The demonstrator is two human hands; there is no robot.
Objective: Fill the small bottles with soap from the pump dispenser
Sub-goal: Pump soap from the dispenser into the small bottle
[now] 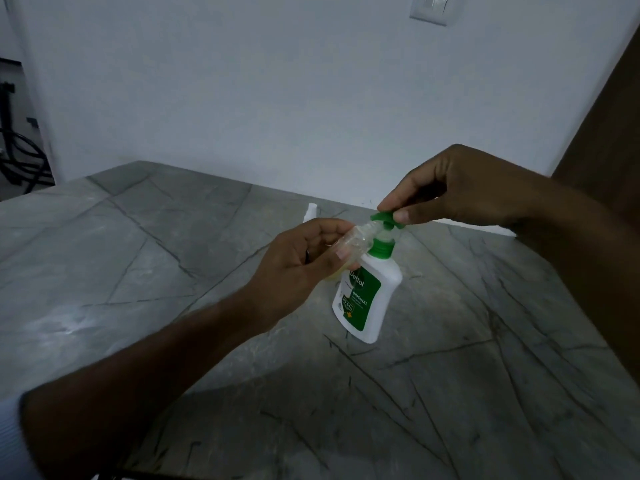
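A white pump dispenser (pixel 374 289) with a green label and green pump head stands on the grey marble table (pixel 138 254). My left hand (pixel 304 261) grips a small clear bottle (pixel 356 239), tilted, with its mouth up against the green nozzle. My right hand (pixel 460 192) comes from the right, and its thumb and fingers pinch the green pump head (pixel 384 216). Another small white bottle (pixel 311 211) stands behind my left hand, mostly hidden.
A pale wall rises behind the table, with a switch plate (pixel 431 8) high on it. A dark wooden door (pixel 602 133) is at the right. Black cables (pixel 20 154) hang at the far left.
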